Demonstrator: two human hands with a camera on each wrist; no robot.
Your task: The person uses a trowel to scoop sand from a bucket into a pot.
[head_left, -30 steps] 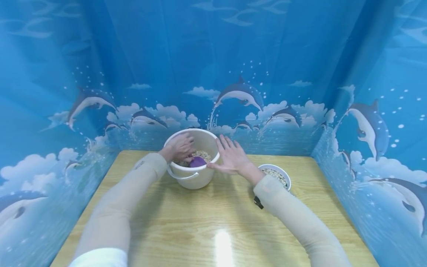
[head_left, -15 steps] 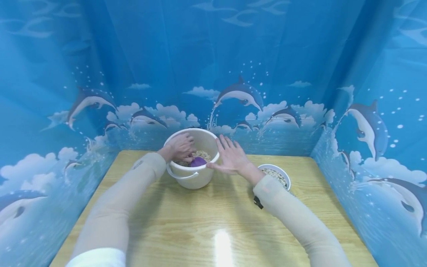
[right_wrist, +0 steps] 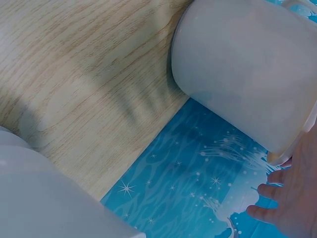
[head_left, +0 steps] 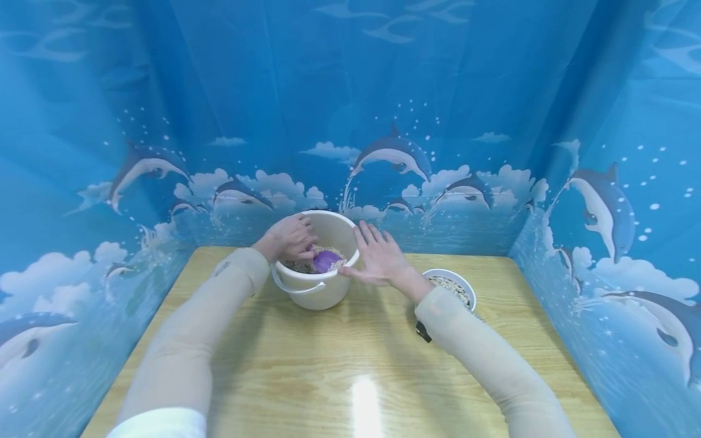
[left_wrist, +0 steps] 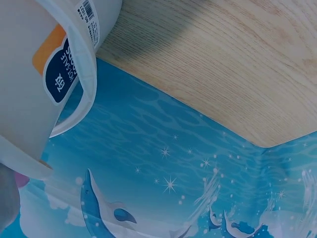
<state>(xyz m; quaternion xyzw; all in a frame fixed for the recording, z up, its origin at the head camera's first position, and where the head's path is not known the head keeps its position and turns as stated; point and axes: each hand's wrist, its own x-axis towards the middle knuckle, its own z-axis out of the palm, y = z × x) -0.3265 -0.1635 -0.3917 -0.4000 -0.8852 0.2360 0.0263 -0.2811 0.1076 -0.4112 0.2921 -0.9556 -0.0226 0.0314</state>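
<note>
A white bucket [head_left: 323, 295] stands toward the back of the table with tan grain-like flakes [head_left: 301, 266] inside. My left hand [head_left: 290, 236] reaches over its left rim and grips a purple scoop [head_left: 327, 261], whose bowl shows above the flakes; the fingers hide the scoop's handle. In the left wrist view only an edge of that hand [left_wrist: 7, 196] appears by the rim. My right hand [head_left: 378, 255] lies flat with fingers spread against the bucket's right rim. The right wrist view shows its fingers [right_wrist: 270, 192] extended beside the bucket [right_wrist: 237, 64].
A white bowl [head_left: 464, 281] of mixed light and dark grains sits right of the bucket, partly behind my right forearm. The bucket's handle [head_left: 298, 291] hangs down in front. A blue dolphin-print curtain [head_left: 471, 231] encloses the wooden table [head_left: 306, 377] at the back and sides.
My left hand has risen slightly and shifted left, and the purple scoop has tipped up so more of its bowl shows. The right hand stays at the rim.
</note>
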